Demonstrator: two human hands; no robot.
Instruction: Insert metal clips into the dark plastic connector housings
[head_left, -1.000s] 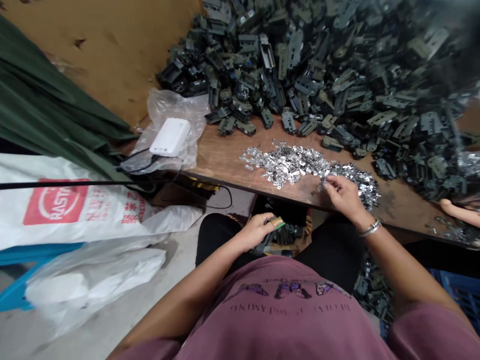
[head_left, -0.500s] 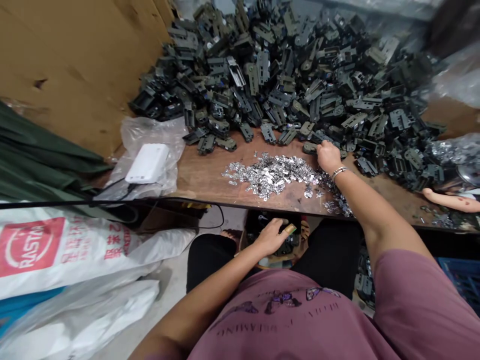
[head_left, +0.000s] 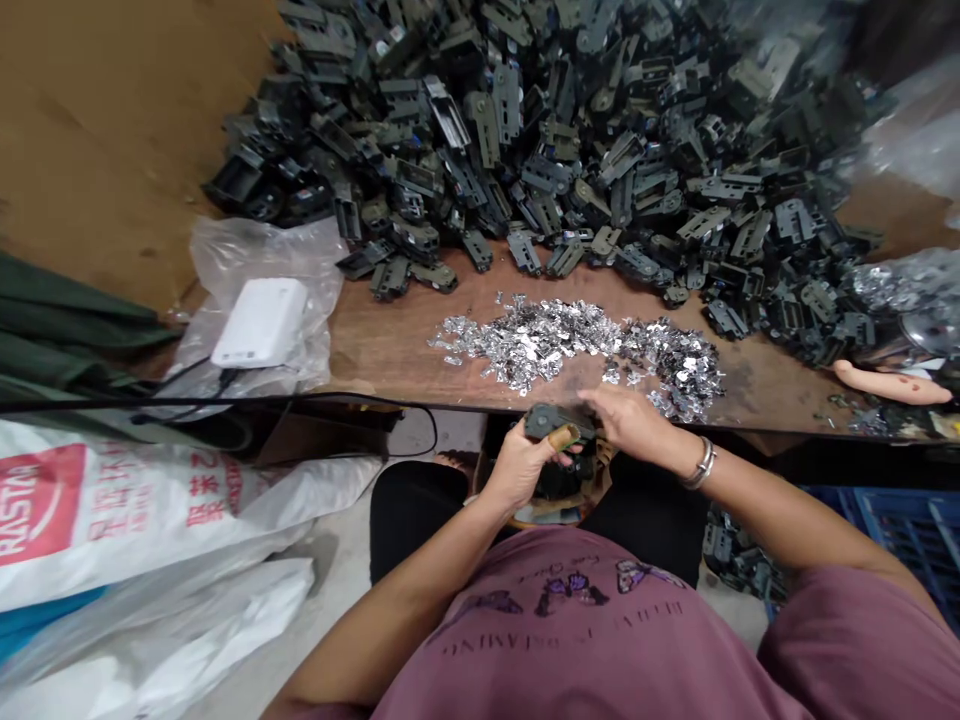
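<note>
My left hand (head_left: 521, 468), with yellow tape round its thumb, grips a dark green plastic part (head_left: 546, 420) at the table's front edge. Beside it on the right is my right hand (head_left: 628, 425), its fingers at the right end of that part; whether they pinch anything is hidden. Small shiny metal pieces (head_left: 532, 345) lie heaped on the brown table (head_left: 382, 340) just beyond both hands. Behind them rises a large pile of dark green plastic parts (head_left: 547, 175).
A white box (head_left: 260, 322) with a cable rests on clear plastic at left. Below the hands, an open container (head_left: 600, 490) sits between my legs. A flesh-coloured object (head_left: 892, 384) lies at the right edge. White printed sacks (head_left: 172, 490) are at lower left.
My right hand has come back from the pile's front edge to my left hand. A green part from there is now in my left hand, which has closed on it. The view has shifted slightly.
</note>
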